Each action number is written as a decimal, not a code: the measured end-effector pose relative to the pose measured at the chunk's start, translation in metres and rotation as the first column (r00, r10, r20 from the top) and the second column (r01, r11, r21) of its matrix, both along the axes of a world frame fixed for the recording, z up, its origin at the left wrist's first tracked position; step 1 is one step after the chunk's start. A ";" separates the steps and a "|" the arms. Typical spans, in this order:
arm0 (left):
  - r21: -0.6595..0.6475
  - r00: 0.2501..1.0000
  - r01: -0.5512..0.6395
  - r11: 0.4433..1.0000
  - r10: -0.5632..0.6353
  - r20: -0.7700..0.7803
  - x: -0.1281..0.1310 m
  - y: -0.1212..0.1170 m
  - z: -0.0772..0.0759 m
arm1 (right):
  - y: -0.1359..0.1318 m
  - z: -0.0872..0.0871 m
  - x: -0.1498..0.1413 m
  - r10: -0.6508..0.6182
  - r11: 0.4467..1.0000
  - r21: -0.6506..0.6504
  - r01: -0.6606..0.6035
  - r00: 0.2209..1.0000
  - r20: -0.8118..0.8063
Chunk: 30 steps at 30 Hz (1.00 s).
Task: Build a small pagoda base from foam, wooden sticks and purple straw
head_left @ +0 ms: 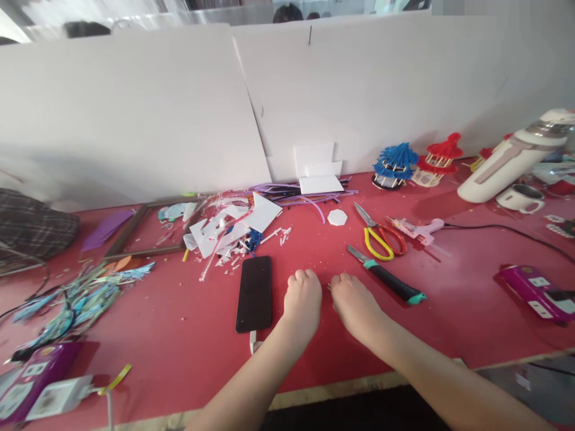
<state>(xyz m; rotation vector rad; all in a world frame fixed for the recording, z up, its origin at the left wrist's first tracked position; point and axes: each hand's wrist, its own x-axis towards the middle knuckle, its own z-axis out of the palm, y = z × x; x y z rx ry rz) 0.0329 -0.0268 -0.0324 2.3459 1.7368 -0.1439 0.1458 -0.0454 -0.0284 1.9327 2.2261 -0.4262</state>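
Both hands rest low over the red table, a short gap between them. My left hand [304, 302] is closed, its fingers curled down, just right of a black phone [254, 293] with a white cable plugged in. My right hand [354, 305] is closed too; a tiny light-coloured bit shows at its fingertips, too small to name. Right of it lies a utility knife [390, 280] with a black and teal handle, blade out. Beyond are scissors [380, 236] with red and yellow handles and a white octagonal piece [337, 217].
White scraps [224, 230] and purple strips [287, 193] lie at the back. A pink glue gun [417, 230], a blue pavilion model [394, 166], a red one [438, 160], a flask [507, 161] and a mug [521, 198] stand right. Purple power strips [534, 287] sit either side.
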 end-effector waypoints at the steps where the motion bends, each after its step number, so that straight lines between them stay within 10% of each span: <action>1: 0.004 1.000 -0.011 1.000 0.011 0.016 -0.001 0.000 -0.002 | 0.001 0.001 -0.001 0.004 1.000 -0.010 -0.004 1.000 0.007; 16: -0.194 0.789 -0.241 0.951 0.308 0.532 -0.010 0.001 -0.025 | 0.009 -0.005 0.008 -0.045 0.992 -0.118 0.043 0.999 -0.014; 23: -0.639 0.266 -0.148 0.755 0.652 0.710 -0.048 0.029 -0.008 | 0.017 0.000 0.023 0.034 0.997 -0.063 -0.051 0.970 -0.241; 30: -0.799 -0.340 0.092 0.594 0.773 0.535 -0.066 0.022 0.022 | -0.011 0.003 -0.037 0.200 0.961 -0.119 -0.249 0.925 -0.323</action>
